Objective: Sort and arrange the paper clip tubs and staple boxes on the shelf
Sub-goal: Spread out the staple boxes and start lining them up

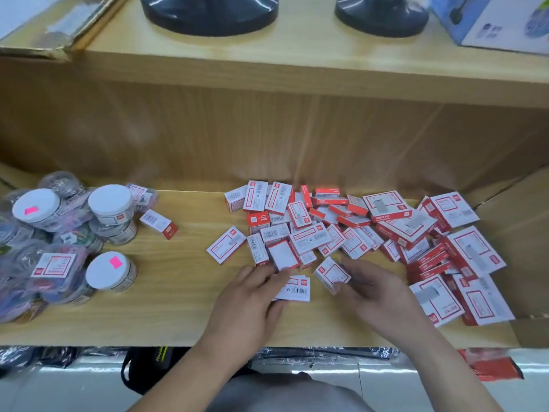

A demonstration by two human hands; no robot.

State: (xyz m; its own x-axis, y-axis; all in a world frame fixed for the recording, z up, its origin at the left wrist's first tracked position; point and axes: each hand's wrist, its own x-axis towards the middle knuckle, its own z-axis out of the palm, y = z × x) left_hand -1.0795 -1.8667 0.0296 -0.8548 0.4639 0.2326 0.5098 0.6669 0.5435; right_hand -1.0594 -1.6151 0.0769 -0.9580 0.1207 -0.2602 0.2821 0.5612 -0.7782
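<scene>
A loose heap of small red-and-white staple boxes (326, 230) covers the middle and right of the wooden shelf (178, 316). Larger staple boxes (472, 254) lie at the far right. My left hand (249, 301) holds a small stack of staple boxes (294, 288) near the shelf's front. My right hand (374, 289) pinches one small staple box (331, 273) just right of that stack. Paper clip tubs (110, 200) with white lids are piled at the left, one tub (110, 272) bearing a pink sticker. A stray staple box (159, 223) lies beside the tubs.
The upper shelf board (297, 63) overhangs, carrying two dark round bases (208, 13) and a blue-and-white carton (499, 22). A cardboard box wall (523, 233) bounds the right side. Bags and packets lie on the floor below the shelf's front edge.
</scene>
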